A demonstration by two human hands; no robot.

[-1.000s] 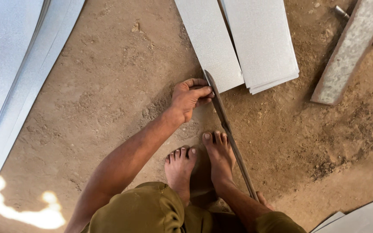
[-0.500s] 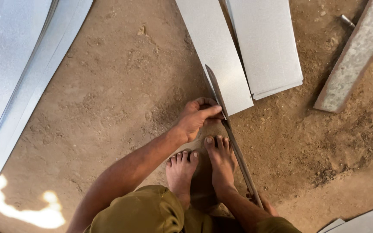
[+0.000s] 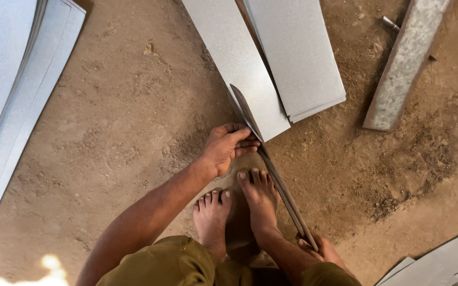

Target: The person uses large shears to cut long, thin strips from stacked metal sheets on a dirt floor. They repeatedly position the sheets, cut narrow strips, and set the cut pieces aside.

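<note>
Long metal shears [image 3: 279, 188] lie slanted on the dirt floor, blades pointing up and away from me. My left hand [image 3: 228, 149] is curled around the near corner of a grey sheet-metal strip [image 3: 237, 58], right where that corner meets the blades. My right hand [image 3: 325, 252] grips the shears' handles at the lower right, partly hidden behind my leg. My bare feet [image 3: 239, 209] stand just left of the shears, the right foot touching them.
A stack of grey metal sheets [image 3: 299, 53] lies right of the strip. A galvanised channel piece [image 3: 405, 69] and a small bolt [image 3: 390, 23] lie at the upper right. Large sheets [image 3: 6, 85] fill the left side; more sheets [image 3: 441, 264] sit at the bottom right.
The strip's near corner now sits lower, closer to my feet and between the blades. My left hand has come down with it. More of my right hand shows on the handles.
</note>
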